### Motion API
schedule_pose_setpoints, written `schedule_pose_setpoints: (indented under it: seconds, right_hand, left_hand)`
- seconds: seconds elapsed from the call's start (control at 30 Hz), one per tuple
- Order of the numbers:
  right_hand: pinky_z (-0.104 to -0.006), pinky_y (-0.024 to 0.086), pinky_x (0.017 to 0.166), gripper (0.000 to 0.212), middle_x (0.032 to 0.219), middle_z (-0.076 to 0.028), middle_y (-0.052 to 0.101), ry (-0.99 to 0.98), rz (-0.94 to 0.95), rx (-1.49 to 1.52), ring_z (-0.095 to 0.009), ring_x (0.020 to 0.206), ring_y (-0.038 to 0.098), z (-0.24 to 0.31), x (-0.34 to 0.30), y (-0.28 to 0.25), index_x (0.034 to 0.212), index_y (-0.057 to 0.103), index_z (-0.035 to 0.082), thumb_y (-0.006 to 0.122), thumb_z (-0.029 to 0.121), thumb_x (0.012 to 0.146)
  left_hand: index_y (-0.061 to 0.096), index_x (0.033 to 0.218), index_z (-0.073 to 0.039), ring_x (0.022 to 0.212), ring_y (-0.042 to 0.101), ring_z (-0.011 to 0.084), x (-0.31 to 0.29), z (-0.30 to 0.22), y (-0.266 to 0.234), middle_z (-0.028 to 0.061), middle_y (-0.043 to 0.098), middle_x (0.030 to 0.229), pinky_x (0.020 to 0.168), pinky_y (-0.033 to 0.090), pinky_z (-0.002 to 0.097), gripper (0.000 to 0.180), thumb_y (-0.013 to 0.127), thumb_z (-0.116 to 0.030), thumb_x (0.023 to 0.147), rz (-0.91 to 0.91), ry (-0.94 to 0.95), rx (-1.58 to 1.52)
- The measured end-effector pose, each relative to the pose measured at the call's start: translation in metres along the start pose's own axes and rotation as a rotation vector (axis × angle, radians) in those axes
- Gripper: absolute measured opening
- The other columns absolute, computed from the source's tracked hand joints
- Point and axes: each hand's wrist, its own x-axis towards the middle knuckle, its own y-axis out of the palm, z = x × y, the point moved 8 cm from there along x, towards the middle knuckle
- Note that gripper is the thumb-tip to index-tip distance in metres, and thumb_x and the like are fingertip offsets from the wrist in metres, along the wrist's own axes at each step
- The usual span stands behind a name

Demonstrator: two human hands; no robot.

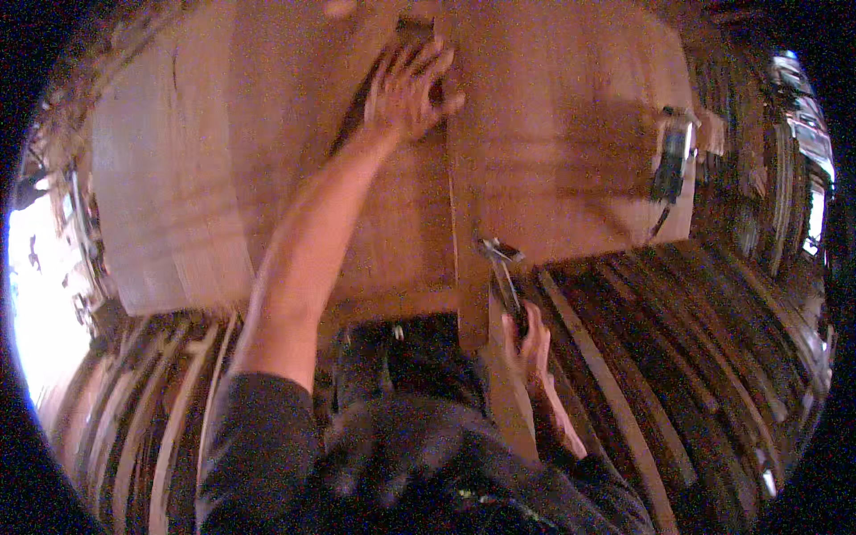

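Note:
My left hand (410, 100) reaches far over a wide wooden panel (553, 134), fingers spread; blur hides whether it touches the surface. Just beyond its fingertips sits a small dark block-like thing (415, 23), too unclear to name. Closer to my body, at the panel's near edge, my right hand (532, 337) is wrapped round the handle of a hammer (505, 267). The metal head points away from me, beside a narrow wooden strip (473, 308) that runs up the middle of the panel.
A black and silver tool (672, 160) lies near the panel's right end. Long wooden boards (615, 374) stand or lie in rows at my right, and more boards (147, 401) at my left. Bright light (40, 303) comes in at the far left.

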Motion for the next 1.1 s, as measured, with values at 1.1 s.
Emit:
schedule_pose_setpoints:
  seconds: [1.1]
  right_hand:
    - [-0.0547, 0.058, 0.078, 0.05, 0.111, -0.025, 0.072, -0.391, -0.54, 0.057, -0.045, 0.093, 0.072, 0.194, 0.396, -0.039, 0.143, 0.055, 0.007, 0.047, 0.04, 0.107]
  left_hand:
    - [0.049, 0.151, -0.014, 0.149, 0.035, 0.0352, -0.006, 0.002, -0.033, 0.0061, 0.037, 0.164, 0.124, 0.024, 0.0535, 0.073, 0.056, -0.06, 0.095, 0.095, -0.086, -0.191]
